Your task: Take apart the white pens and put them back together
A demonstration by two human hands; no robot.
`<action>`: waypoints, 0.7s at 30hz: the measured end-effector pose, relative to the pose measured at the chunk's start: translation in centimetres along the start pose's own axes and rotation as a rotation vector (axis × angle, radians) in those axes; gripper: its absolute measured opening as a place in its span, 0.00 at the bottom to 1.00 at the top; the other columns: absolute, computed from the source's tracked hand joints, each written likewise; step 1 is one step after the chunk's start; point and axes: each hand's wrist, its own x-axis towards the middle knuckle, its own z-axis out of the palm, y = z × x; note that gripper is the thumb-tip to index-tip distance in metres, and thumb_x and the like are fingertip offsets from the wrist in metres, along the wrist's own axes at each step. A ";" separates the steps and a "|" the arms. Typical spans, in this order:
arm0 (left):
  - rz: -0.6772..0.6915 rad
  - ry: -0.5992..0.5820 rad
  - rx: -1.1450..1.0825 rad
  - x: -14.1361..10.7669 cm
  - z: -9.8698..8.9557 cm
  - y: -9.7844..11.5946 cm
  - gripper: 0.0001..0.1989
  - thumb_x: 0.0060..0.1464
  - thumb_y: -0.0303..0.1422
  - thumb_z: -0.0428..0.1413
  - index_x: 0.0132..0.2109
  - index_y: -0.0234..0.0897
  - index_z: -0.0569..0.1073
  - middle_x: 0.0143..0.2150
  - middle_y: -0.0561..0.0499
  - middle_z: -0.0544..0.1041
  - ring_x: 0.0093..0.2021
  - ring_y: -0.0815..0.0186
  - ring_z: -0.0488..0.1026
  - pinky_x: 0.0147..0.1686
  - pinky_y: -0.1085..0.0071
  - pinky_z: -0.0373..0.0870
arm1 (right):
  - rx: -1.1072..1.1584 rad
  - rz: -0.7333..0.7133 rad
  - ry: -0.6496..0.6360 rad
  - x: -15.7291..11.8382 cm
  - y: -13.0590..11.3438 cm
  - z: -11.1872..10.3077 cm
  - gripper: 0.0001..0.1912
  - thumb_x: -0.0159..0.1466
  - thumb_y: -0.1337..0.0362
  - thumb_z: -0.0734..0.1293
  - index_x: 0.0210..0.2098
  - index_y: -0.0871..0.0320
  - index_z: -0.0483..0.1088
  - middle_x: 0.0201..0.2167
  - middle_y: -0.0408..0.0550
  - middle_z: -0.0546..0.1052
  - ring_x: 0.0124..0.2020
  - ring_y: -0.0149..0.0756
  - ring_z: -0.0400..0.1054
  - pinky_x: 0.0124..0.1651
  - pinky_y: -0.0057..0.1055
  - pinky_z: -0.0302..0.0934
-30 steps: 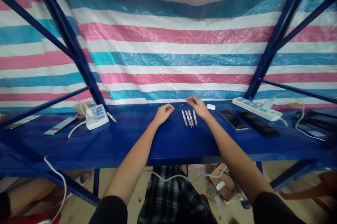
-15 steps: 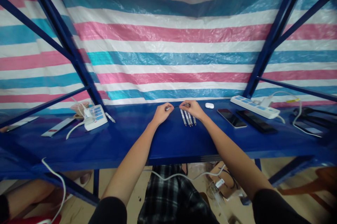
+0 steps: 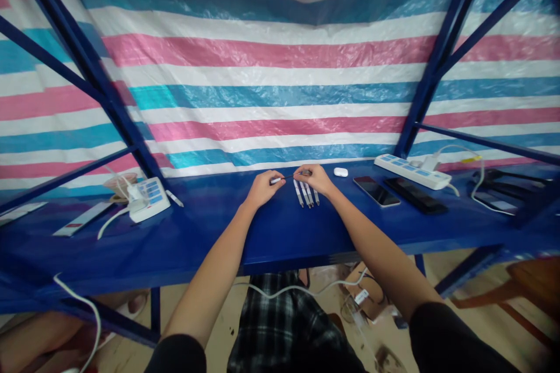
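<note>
My left hand [image 3: 263, 187] is closed on a white pen barrel [image 3: 275, 181] above the blue table. A thin dark rod [image 3: 287, 177] runs between that barrel and my right hand [image 3: 314, 178], whose fingers are pinched on a small dark piece at its other end; that piece is too small to name. Several white pens [image 3: 307, 193] lie side by side on the table just below my right hand, tips toward me. A white earphone case [image 3: 340, 172] rests to the right of my right hand.
On the right lie a phone [image 3: 376, 191], a black device [image 3: 415, 195] and a power strip [image 3: 413, 171]. Another power strip [image 3: 149, 199] and a white marker [image 3: 174, 198] are on the left. Blue frame posts rise on both sides of the table [image 3: 280, 239].
The view has shifted slightly, so most things appear further left. More of the white barrel and dark rod shows between my hands, which still hold them.
</note>
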 end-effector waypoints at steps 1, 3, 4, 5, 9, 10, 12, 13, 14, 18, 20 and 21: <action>0.009 -0.011 0.014 0.0 0.0 -0.1 0.12 0.60 0.40 0.59 0.45 0.39 0.82 0.41 0.47 0.82 0.40 0.62 0.77 0.43 0.68 0.70 | 0.015 0.006 0.012 0.0 0.1 -0.1 0.17 0.56 0.51 0.72 0.33 0.59 0.80 0.20 0.41 0.68 0.24 0.32 0.57 0.31 0.31 0.51; 0.005 -0.031 0.030 0.1 -0.1 -0.5 0.13 0.61 0.40 0.59 0.46 0.39 0.83 0.41 0.47 0.83 0.39 0.61 0.77 0.43 0.68 0.69 | 0.037 0.018 0.039 0.1 0.4 -0.4 0.16 0.56 0.51 0.72 0.33 0.59 0.80 0.21 0.41 0.69 0.25 0.32 0.57 0.32 0.31 0.51; -0.009 -0.035 0.028 0.1 -0.2 -0.6 0.13 0.61 0.41 0.59 0.46 0.40 0.83 0.41 0.48 0.83 0.39 0.61 0.77 0.43 0.68 0.69 | 0.045 0.025 0.048 0.1 0.6 -0.6 0.16 0.55 0.51 0.72 0.33 0.59 0.80 0.21 0.41 0.69 0.25 0.32 0.58 0.32 0.31 0.51; -0.027 -0.040 0.021 0.1 -0.3 -0.8 0.14 0.60 0.41 0.60 0.47 0.40 0.83 0.41 0.48 0.83 0.38 0.61 0.77 0.43 0.68 0.69 | 0.053 0.031 0.054 0.2 0.8 -0.8 0.17 0.55 0.51 0.73 0.33 0.59 0.80 0.21 0.41 0.69 0.25 0.33 0.58 0.32 0.31 0.52; -0.094 -0.089 -0.011 -0.1 -0.6 -1.4 0.18 0.62 0.43 0.57 0.52 0.40 0.83 0.37 0.49 0.84 0.35 0.62 0.77 0.39 0.69 0.69 | 0.096 0.038 0.071 0.4 1.6 -1.3 0.18 0.53 0.50 0.74 0.32 0.59 0.79 0.24 0.44 0.73 0.27 0.34 0.61 0.34 0.32 0.54; -0.096 -0.101 -0.007 -0.1 -0.7 -1.5 0.18 0.63 0.44 0.57 0.53 0.40 0.82 0.36 0.49 0.84 0.34 0.62 0.77 0.38 0.70 0.69 | 0.104 0.036 0.075 0.5 1.7 -1.4 0.18 0.53 0.50 0.74 0.33 0.59 0.79 0.25 0.44 0.74 0.28 0.34 0.61 0.34 0.32 0.55; -0.080 -0.096 0.013 -0.2 -0.7 -1.7 0.19 0.63 0.44 0.57 0.53 0.41 0.82 0.37 0.48 0.83 0.35 0.61 0.77 0.38 0.70 0.68 | 0.116 0.036 0.084 0.5 1.8 -1.5 0.19 0.52 0.49 0.74 0.33 0.59 0.79 0.25 0.44 0.74 0.28 0.35 0.61 0.35 0.32 0.55; -0.067 -0.078 0.026 -0.1 -0.8 -1.8 0.19 0.63 0.45 0.57 0.53 0.41 0.82 0.38 0.48 0.83 0.36 0.61 0.77 0.39 0.70 0.68 | 0.120 0.037 0.087 0.5 1.8 -1.5 0.19 0.52 0.49 0.74 0.33 0.59 0.79 0.24 0.44 0.74 0.28 0.34 0.61 0.35 0.32 0.55; -0.054 -0.056 0.037 -0.1 -0.8 -1.9 0.19 0.62 0.45 0.58 0.53 0.41 0.82 0.39 0.47 0.83 0.37 0.61 0.77 0.40 0.69 0.69 | 0.123 0.037 0.089 0.5 1.8 -1.5 0.19 0.52 0.49 0.74 0.33 0.59 0.79 0.24 0.43 0.73 0.28 0.34 0.61 0.35 0.32 0.55; -0.020 -0.009 0.067 0.1 -0.7 -2.1 0.19 0.64 0.41 0.57 0.56 0.39 0.80 0.40 0.47 0.81 0.39 0.61 0.75 0.44 0.68 0.69 | 0.142 0.032 0.102 0.4 1.6 -1.5 0.21 0.52 0.47 0.74 0.33 0.60 0.79 0.22 0.42 0.71 0.28 0.35 0.62 0.36 0.33 0.56; -0.010 -0.015 0.081 0.2 -0.6 -2.1 0.19 0.64 0.37 0.56 0.58 0.38 0.79 0.40 0.46 0.80 0.39 0.61 0.75 0.45 0.67 0.69 | 0.146 0.039 0.112 0.4 1.5 -1.6 0.21 0.52 0.47 0.74 0.33 0.60 0.78 0.22 0.41 0.70 0.27 0.34 0.61 0.36 0.33 0.56; -0.006 -0.020 0.085 0.2 -0.6 -2.1 0.19 0.64 0.35 0.55 0.59 0.38 0.78 0.41 0.46 0.80 0.39 0.61 0.75 0.46 0.67 0.69 | 0.145 0.044 0.115 0.4 1.5 -1.6 0.21 0.52 0.47 0.74 0.33 0.59 0.78 0.22 0.41 0.70 0.27 0.34 0.61 0.35 0.33 0.55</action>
